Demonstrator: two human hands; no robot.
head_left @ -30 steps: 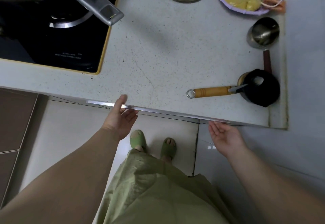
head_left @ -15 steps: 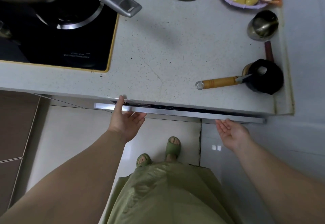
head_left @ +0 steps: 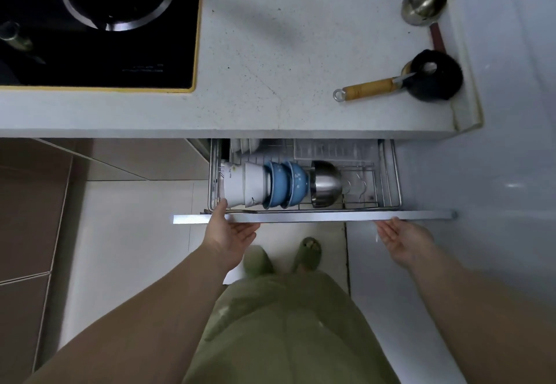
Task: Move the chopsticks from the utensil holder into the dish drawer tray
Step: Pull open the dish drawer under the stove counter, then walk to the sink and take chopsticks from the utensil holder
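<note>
The dish drawer is pulled out below the counter, its metal handle bar (head_left: 316,217) nearest me. Its wire rack (head_left: 397,179) holds white bowls (head_left: 240,185), blue bowls (head_left: 285,185) and a steel bowl (head_left: 326,183) on edge in a row. A clear plastic tray (head_left: 334,148) lies at the back, partly under the counter. My left hand (head_left: 228,233) grips the bar's left part, thumb on top. My right hand (head_left: 403,237) is palm up, fingertips hooked under the bar's right part. No chopsticks or utensil holder are in view.
On the white counter (head_left: 285,46) lie a wooden-handled knife (head_left: 368,88) stuck into a round black object (head_left: 436,78) and a steel ladle (head_left: 422,1). A black stove (head_left: 99,28) fills the left. The right end of the rack is bare wire.
The drawer has gone from a narrow gap to well out from under the counter, with both hands moving toward me on the handle. The bowls and the tray have come into sight.
</note>
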